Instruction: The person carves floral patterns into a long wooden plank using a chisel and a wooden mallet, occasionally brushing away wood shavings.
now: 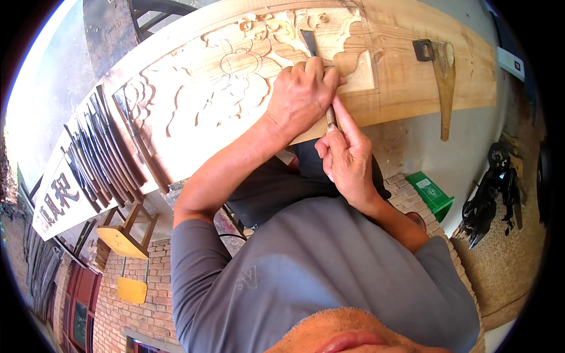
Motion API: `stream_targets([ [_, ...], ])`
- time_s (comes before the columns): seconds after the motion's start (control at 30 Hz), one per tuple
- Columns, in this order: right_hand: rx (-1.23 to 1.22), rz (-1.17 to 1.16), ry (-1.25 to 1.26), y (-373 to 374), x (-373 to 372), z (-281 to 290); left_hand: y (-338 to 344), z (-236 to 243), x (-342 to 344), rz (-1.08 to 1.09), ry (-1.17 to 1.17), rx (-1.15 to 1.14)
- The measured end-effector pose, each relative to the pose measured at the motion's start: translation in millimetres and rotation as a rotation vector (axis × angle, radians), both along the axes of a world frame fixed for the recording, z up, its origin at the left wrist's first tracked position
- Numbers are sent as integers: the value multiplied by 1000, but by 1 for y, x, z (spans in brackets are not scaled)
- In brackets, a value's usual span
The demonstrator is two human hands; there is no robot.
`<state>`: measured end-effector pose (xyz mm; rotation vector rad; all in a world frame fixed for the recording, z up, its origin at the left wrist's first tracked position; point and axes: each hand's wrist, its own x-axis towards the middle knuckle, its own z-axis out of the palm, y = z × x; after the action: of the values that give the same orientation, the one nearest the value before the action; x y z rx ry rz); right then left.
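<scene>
A carving chisel (309, 43) rests with its flat, flared dark blade on the carved part of a pale wooden board (406, 88). My left hand (303, 97) is closed around the chisel's shaft just behind the blade. Below it, my right hand (350, 154) grips the end of the wooden handle, with its forefinger stretched along toward the left hand. Relief of leaves and scrolls (282, 29) surrounds the blade, and a drawn flower outline (241, 62) lies left of it. The cutting edge meets the wood, though how deep it sits I cannot tell.
A row of several chisels (109, 150) lies at the board's left, beside a sheet with black brush writing (59, 200). On the right lies a tool with a dark square head and wooden handle (445, 88). A green bin (431, 194) and yellow stool (122, 240) stand below.
</scene>
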<state>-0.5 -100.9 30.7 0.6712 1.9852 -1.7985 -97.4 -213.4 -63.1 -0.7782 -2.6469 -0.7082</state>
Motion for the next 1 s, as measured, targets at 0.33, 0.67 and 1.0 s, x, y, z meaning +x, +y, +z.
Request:
stream_targets([
  [0.33,107,38,17,7,-1,-1,-1,2,-6,-50,-97,95],
  [0.67,80,222,-266,49,-30,72,-2,-1,1,-222,72,100],
  [1.0,78,191,-275,43,-23,65,3,-3,2,-173,71,118],
])
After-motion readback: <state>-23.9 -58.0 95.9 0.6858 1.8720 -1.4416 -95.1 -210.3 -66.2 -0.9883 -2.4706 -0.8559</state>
